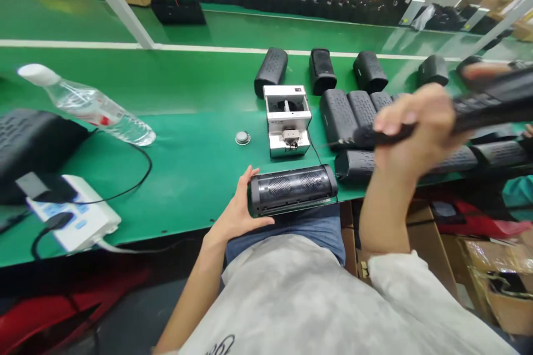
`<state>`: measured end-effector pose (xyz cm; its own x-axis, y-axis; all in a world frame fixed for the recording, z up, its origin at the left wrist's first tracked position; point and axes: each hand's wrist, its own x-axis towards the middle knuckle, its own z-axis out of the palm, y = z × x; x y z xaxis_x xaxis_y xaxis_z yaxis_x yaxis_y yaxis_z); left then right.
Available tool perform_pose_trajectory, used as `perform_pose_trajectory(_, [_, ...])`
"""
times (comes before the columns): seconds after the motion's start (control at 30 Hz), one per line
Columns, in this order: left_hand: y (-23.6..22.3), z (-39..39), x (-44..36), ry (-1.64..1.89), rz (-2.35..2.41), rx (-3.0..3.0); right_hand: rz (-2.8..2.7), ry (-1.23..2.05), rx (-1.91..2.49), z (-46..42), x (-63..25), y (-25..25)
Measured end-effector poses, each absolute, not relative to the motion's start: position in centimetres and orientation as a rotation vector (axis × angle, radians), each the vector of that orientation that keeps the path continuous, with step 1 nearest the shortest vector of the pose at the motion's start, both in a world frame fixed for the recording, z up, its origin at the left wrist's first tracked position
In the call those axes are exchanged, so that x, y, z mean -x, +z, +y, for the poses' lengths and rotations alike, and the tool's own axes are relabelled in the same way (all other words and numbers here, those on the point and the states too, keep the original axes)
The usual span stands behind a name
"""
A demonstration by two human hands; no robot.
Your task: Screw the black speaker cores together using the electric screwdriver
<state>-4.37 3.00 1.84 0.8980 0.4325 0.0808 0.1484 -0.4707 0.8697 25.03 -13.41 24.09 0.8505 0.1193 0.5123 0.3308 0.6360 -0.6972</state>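
A black speaker body with a mesh grille (292, 188) lies on its side at the near edge of the green bench (191, 122). My left hand (238, 209) cups its left end, thumb underneath and fingers up against the end cap. My right hand (420, 130) is raised to the right, fist closed round a black electric screwdriver (470, 110), blurred by motion, with its thin tip pointing left. Behind the speaker stands a small white screw feeder box (287, 120).
Several black speaker shells (353, 108) lie in rows right of the feeder. A round metal disc (242, 137), a water bottle (89, 104), a white power strip (69, 211) with cables and a black box (29, 150) lie left. Another person stands far right.
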Motion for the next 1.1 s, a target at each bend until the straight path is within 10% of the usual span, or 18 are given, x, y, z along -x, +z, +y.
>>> perform_pose_trajectory(0.33, [0.4,2.8,4.1,0.418,0.418,-2.124,-0.998,-0.118,1.047,-1.2,-26.2,20.3])
perform_pose_trajectory(1.1, [-0.2,3.1,4.1,0.384,0.392,-2.151,-1.006,-0.439,1.064,-8.7,-28.4,21.7])
